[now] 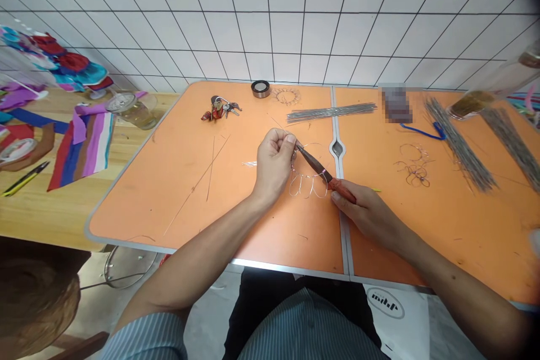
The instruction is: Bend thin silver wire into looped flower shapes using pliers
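My left hand (275,164) is closed, pinching a thin wire piece (310,187) bent into a ring of loops. The loops hang to the right of the fingers, just over the orange table (236,225). In my right hand (366,209) is a pair of long-nose pliers (323,171) with reddish handles. Its tapered jaws point up and left, and their tip meets the wire beside my left thumb. Whether the jaws are shut on the wire is too small to tell.
Straight wires (331,112) lie in a bundle behind my hands, beside black tape (260,88) and keys (221,108). Looped wire pieces (415,166) and more wire bundles (462,146) are at right, near a jar (468,102). Colored ribbons (86,146) cover part of a wooden table at left.
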A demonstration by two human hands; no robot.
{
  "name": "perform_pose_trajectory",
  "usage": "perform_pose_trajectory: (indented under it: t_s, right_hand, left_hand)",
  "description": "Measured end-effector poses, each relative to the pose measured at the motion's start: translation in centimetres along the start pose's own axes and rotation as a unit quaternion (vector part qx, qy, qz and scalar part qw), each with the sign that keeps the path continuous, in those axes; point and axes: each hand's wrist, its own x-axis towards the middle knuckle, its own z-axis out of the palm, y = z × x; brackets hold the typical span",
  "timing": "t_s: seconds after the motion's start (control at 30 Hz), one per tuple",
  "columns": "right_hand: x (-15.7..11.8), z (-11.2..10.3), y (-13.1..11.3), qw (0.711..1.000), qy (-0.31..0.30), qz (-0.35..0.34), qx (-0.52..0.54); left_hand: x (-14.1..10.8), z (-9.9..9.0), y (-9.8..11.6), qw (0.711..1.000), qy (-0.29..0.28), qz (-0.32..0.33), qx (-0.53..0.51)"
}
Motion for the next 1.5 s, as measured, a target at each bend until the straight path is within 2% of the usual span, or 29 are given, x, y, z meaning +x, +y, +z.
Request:
perform_pose_trajectory:
  t_s: [0.4, 1.0, 1.3, 1.5]
  right_hand:
    - [-0.07, 0.08, -0.11, 1.000, -0.005, 0.016, 0.016]
    - [-0.04, 0.05, 0.10, 1.000, 0.003, 0.003, 0.014]
    - [-0.14, 0.12, 0.19, 1.000, 0.006, 0.018, 0.017]
    - [0.19, -0.06, 0.46, 1.000, -0.002, -0.004, 0.020]
  left_hand:
    - [0.00, -0.08, 0.07, 1.000, -0.006, 0.008, -0.005]
    - [-0.21, 0.11, -0.01, 1.000, -0.010, 0.015, -0.025]
    - [-0.45, 0.34, -0.36, 1.000, 0.008, 0.019, -0.018]
    - [-0.43, 0.28, -0.04, 0.999, 0.008, 0.014, -0.028]
